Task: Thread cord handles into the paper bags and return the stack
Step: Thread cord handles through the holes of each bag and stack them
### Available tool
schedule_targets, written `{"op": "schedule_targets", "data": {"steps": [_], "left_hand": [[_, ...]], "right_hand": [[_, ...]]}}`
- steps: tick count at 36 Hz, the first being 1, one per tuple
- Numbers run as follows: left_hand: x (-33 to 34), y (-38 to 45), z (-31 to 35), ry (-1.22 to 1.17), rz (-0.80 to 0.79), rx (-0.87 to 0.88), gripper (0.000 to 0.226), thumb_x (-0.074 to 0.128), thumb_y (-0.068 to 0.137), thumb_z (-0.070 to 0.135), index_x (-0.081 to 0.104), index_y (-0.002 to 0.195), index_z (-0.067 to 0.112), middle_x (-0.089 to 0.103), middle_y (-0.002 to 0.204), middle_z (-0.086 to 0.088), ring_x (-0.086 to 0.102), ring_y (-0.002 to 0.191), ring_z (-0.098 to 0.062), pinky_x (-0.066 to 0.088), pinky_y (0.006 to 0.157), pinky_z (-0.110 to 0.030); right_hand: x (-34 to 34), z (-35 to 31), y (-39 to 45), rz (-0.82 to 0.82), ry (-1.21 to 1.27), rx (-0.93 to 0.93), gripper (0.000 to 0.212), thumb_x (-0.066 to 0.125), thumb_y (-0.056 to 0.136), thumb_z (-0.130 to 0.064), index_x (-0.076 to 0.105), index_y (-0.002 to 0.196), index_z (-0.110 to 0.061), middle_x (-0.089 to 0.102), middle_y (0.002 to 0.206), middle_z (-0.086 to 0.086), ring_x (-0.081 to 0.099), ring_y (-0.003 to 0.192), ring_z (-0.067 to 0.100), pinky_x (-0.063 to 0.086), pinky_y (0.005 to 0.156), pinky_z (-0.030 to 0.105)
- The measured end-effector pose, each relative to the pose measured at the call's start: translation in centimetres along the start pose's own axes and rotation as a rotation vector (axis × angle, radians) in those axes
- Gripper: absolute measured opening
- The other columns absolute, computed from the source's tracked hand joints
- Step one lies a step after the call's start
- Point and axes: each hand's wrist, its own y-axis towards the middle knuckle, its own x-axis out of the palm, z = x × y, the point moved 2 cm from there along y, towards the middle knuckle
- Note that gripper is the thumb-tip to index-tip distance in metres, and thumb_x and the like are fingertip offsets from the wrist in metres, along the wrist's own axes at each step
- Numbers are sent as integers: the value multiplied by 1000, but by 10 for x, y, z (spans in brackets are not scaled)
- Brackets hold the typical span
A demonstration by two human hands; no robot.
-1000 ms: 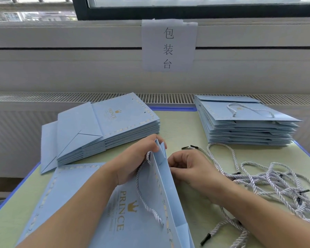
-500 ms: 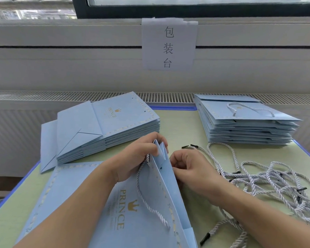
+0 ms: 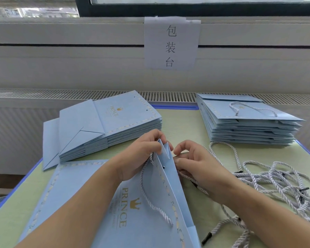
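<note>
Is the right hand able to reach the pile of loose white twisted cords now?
Probably yes. The pile of loose white twisted cords lies uncovered on the table just beside the right hand, though its fingers are now busy at the light blue paper bag.

Head camera looks forward and down, close over the table (image 3: 183,126).

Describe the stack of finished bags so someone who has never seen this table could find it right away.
Start at the paper sign taped under the window, then drop down and right to the table's far right corner. The finished stack sits there; unlike the left stack, its top bag carries a white cord handle.
</note>
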Motion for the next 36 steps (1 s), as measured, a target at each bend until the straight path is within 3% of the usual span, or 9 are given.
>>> {"op": "schedule_targets", "data": {"steps": [3, 6, 9, 13, 19, 25, 28, 31, 36], "left_hand": [[2, 0, 1, 3, -12, -4, 21, 45, 58, 5, 47, 77, 12, 60, 82, -6, 53, 70, -22, 44, 66, -32], [4, -1, 2, 29, -24, 0, 21, 45, 58, 7, 47, 78, 9, 59, 78, -5, 52, 64, -19, 45, 57, -25], [1, -2, 2, 42, -17, 4, 18, 43, 59, 9, 47, 77, 9, 57, 77, -5, 48, 67, -23, 42, 58, -27], [-1, -1, 1, 3, -3, -16, 17, 42, 59, 10, 49, 74, 12, 59, 82, -10, 46, 76, -26, 39, 65, -33], [0, -2, 0, 7, -17, -19, 18, 41, 59, 10, 49, 76, 11, 62, 82, -9, 50, 74, -25, 44, 63, -31], [1, -1, -1, 16, 9, -17, 17, 43, 58, 12, 52, 72, 13, 63, 80, -5, 52, 74, -23, 43, 68, -33], [1, -1, 0, 71, 39, -21, 17, 44, 58, 13, 51, 73, 13, 57, 72, -4, 47, 64, -21, 39, 61, -31], [1, 0, 0, 120, 70, -10, 15, 45, 58, 15, 54, 69, 17, 44, 69, -9, 41, 62, -22, 34, 58, -32], [2, 0, 0, 94, 63, 5, 16, 45, 59, 14, 54, 71, 14, 51, 74, -10, 44, 68, -24, 36, 60, -32]], "right_hand": [[1, -2, -6, 33, -93, -51, 13, 57, 87, -5, 48, 81, -12, 50, 57, -2, 37, 57, 17, 30, 57, 32], [8, -3, -16, 48, -416, -214, 18, 67, 78, -21, 50, 76, -19, 48, 55, -9, 41, 52, 12, 35, 52, 28], [12, -1, -20, 64, -620, -275, 19, 65, 81, -19, 54, 89, -32, 58, 69, -4, 47, 57, 13, 41, 55, 27], [12, -1, -16, 18, -641, -213, 37, 59, 83, -10, 66, 105, -39, 54, 63, -31, 48, 60, -6, 34, 55, 12], [15, 0, -10, 75, -580, -224, 41, 66, 81, -8, 61, 59, -43, 48, 74, -14, 44, 62, -3, 32, 60, 14], [9, -3, -9, 94, -280, -218, 34, 73, 75, 3, 73, 62, -29, 53, 103, -2, 47, 63, -4, 41, 61, 9], [10, -3, -13, 190, -719, -466, 23, 70, 80, -15, 73, 69, -36, 50, 103, -15, 45, 67, -4, 40, 58, 19], [14, -5, -18, 213, -1145, -756, 20, 52, 78, -22, 65, 63, -27, 53, 104, -8, 28, 66, 2, 39, 41, 25], [3, -8, -13, 78, -984, -579, 14, 60, 82, -34, 72, 84, -41, 46, 101, -21, 44, 66, 4, 46, 60, 32]]}}
